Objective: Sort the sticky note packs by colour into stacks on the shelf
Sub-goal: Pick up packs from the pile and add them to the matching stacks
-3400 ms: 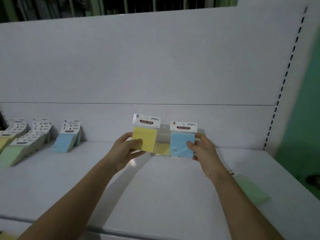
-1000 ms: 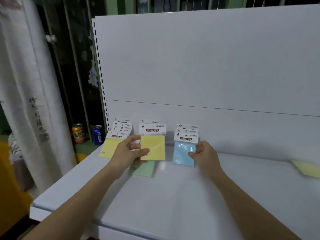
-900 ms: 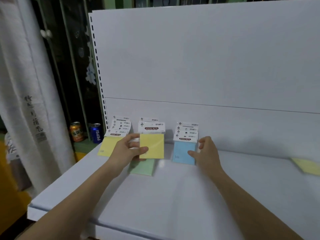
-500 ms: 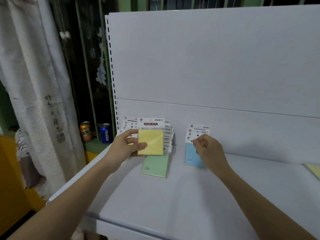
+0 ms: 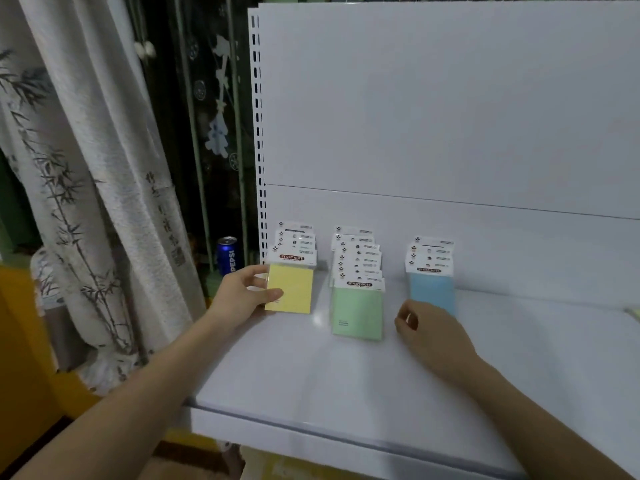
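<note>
Left hand [image 5: 242, 299] pinches yellow pack [image 5: 290, 288] at front of yellow stack [image 5: 296, 239], shelf [image 5: 346, 382] far left. Right hand [image 5: 429, 332] loosely curled, empty, near blue stack [image 5: 431, 271]. Risk: careless release lets pack slide forward, or nudge topples leaning green stack [image 5: 357, 289] just beside.

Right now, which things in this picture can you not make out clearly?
- Head view: packs behind each front pack, yellow stack, green stack, blue stack, overlap; count unclear.
- Small header print: too small.
- Yellowish item: cut by right edge.
- Right hand: fingers curled, palm hidden.
</note>
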`<state>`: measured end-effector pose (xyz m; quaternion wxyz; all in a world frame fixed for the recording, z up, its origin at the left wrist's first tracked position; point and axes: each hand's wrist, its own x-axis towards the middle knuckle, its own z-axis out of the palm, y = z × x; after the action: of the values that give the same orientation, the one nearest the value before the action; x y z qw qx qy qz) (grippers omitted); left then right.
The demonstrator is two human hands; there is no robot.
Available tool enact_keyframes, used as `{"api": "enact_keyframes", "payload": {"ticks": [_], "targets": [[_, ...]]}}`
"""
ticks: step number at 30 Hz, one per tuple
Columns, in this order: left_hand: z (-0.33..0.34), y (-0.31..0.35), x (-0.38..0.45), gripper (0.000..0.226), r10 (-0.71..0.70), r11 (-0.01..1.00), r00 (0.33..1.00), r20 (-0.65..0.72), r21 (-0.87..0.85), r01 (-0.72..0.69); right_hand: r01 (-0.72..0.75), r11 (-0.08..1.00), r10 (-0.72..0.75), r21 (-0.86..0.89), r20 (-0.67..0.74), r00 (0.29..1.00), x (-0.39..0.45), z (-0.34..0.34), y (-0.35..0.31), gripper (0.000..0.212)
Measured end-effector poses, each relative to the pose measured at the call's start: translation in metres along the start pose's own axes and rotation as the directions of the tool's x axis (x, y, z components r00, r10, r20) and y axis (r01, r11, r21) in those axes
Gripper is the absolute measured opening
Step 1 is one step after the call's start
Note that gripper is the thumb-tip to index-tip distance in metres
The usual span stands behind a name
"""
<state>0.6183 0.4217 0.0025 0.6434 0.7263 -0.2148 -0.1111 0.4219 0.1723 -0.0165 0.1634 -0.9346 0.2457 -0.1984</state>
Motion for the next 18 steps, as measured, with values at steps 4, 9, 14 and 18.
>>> {"api": "enact_keyframes", "payload": {"ticks": [4,9,14,18], "targets": [[-0.004,-0.012,0.012,0.052,0.017,0.999,0.999,-0.045,0.044,-0.015,0.082,0.989,-0.097,-0.126,-0.120,0.988,-0.007,0.017,0.000,0.008],[-0.006,-0.019,0.022,0.043,0.080,0.985,0.988,-0.133,0.165,-0.058,0.132,0.978,-0.156,-0.163,-0.144,0.977,-0.006,0.021,0.004,0.006],[-0.001,-0.023,0.022,0.046,0.120,0.922,0.974,-0.193,0.386,-0.037,0.183,0.964,-0.216,-0.195,-0.166,0.962,-0.003,0.026,0.009,0.002],[0.000,-0.027,0.021,0.048,0.164,0.924,0.965,-0.205,0.374,-0.078,0.165,0.972,-0.193,-0.169,-0.166,0.967,-0.006,0.024,0.008,0.001]]}}
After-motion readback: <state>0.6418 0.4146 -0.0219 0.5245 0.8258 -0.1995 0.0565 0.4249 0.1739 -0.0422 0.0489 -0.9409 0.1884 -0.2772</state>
